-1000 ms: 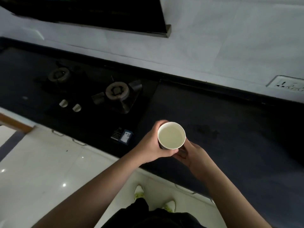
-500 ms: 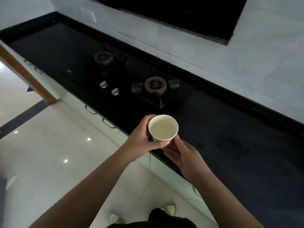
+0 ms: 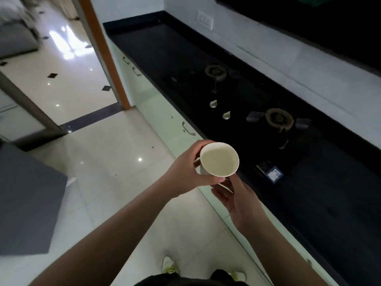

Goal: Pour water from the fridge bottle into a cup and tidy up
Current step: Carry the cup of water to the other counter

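A white paper cup [image 3: 219, 159] with pale liquid in it is held upright in the air over the floor, beside the counter's front edge. My left hand [image 3: 186, 169] is wrapped around its side. My right hand [image 3: 237, 200] is just below and to the right, fingers spread, its fingertips near the cup's base; I cannot tell whether they touch it. No bottle is in view.
A black countertop [image 3: 309, 203] runs along the right with a two-burner gas stove [image 3: 247, 112] and a small blue box [image 3: 273, 174]. Pale cabinet fronts [image 3: 165, 112] lie below it. A grey surface [image 3: 24, 203] is at left, a doorway with a wooden frame [image 3: 103, 52] behind.
The view has swung left from the counter toward the floor and doorway. The cup has moved off the counter area to over the floor. My right hand has dropped slightly away from the cup.
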